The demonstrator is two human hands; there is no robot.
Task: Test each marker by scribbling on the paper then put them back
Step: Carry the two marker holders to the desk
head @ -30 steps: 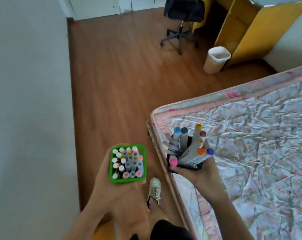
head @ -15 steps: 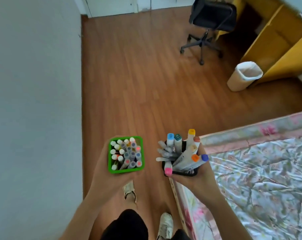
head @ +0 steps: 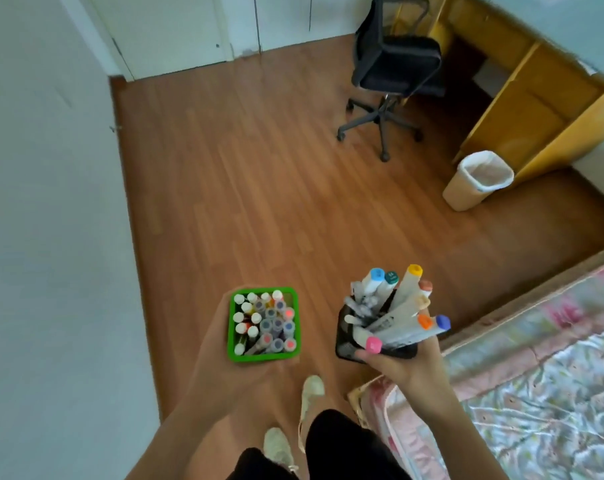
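Meanwhile, the view had tilted further up and away from the bed than half a second before: more of the wooden floor [head: 259,188], the office chair [head: 394,67] and the lined wastebasket [head: 477,178] now showed, and the mattress [head: 542,386] had slid toward the lower right corner. Both holders sat in much the same place before the body as earlier.

On the left, the left hand [head: 217,355] cupped the square green marker holder [head: 232,327] from beneath and behind, its fingers curled round the far sides. The markers [head: 266,323] stood upright and tightly packed in it, white caps to the left, grey and red-tipped caps to the right. On the right, the right hand [head: 407,372] gripped the black mesh pen cup [head: 345,344] from the near side, fingers wrapped round the cup. Its thick double-ended markers [head: 397,317] fanned out loosely, with pink, orange, blue, yellow, teal and light blue caps.

Printing ran along the grey barrels and a number sat on the teal cap, but all of it was too small and blurred to read. The fingertips of both hands were hidden behind the holders. No paper was in view. Two pale shoes [head: 311,393] showed on the floor below, and the yellow desk [head: 522,88] was cut off at the upper right.
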